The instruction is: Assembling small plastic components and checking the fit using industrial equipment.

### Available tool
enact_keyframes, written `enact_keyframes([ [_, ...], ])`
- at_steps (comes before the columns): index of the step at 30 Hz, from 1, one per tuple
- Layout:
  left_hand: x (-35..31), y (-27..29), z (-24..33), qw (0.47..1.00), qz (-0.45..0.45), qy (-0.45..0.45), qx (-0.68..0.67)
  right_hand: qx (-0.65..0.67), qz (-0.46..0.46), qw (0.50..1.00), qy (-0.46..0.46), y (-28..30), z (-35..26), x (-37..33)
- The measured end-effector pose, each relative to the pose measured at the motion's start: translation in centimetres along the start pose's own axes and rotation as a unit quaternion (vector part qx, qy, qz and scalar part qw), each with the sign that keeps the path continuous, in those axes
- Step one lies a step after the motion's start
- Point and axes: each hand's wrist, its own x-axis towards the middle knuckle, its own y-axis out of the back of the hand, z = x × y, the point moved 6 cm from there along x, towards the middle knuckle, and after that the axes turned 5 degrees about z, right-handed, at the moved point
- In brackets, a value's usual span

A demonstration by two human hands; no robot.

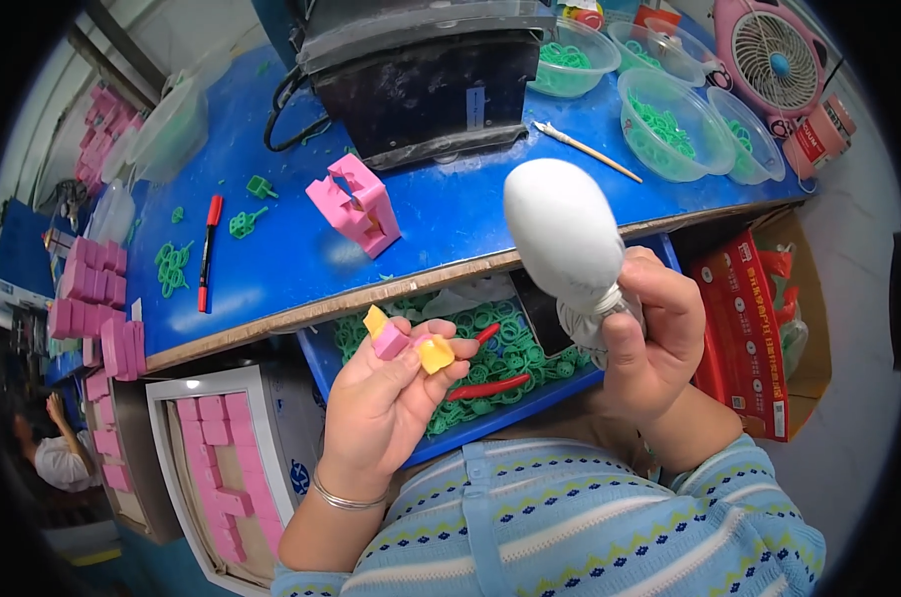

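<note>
My left hand (381, 383) is closed on a small pink and yellow molded piece (389, 343), pinched between thumb and fingers. A second yellow part (435, 353) shows at the fingertips; I cannot tell whether the two are joined. My right hand (654, 333) grips a white egg-shaped cloth pad (562, 224) by its gathered, tied neck, with the rounded end up. Below both hands is a blue drawer (321, 383) of green ring-like plastic pieces (515, 343), with red pens (488, 388) lying on them. A pink block with cut-outs (356, 207) stands on the blue table beyond my left hand.
A black machine (426, 99) stands at the table's back. Clear bowls (674, 129) of green pieces, a brush (588, 151) and a pink fan (777, 60) are at right. A red-black marker (210, 254) and pink blocks (92, 289) lie left. A red carton (739, 328) stands beside the drawer.
</note>
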Motion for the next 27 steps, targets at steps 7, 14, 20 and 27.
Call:
enact_keyframes([
  [7,0.0,1.7,-0.5,0.994,0.111,0.012,0.013,-0.093,-0.11,0.975,0.168,-1.2,-2.8,-0.6],
  [14,-0.5,1.0,-0.1,0.993,0.066,-0.083,0.045,-0.206,-0.177,0.959,0.079,-3.6,0.5,-1.2],
  [20,-1.1,-0.5,1.1,0.965,0.107,-0.163,0.176,-0.447,-0.077,0.875,0.166,-0.9,2.3,3.4],
  [27,-1.0,-1.5,0.6,0.948,0.062,-0.199,0.242,-0.174,-0.208,0.962,-0.013,-5.4,-0.2,-0.8],
])
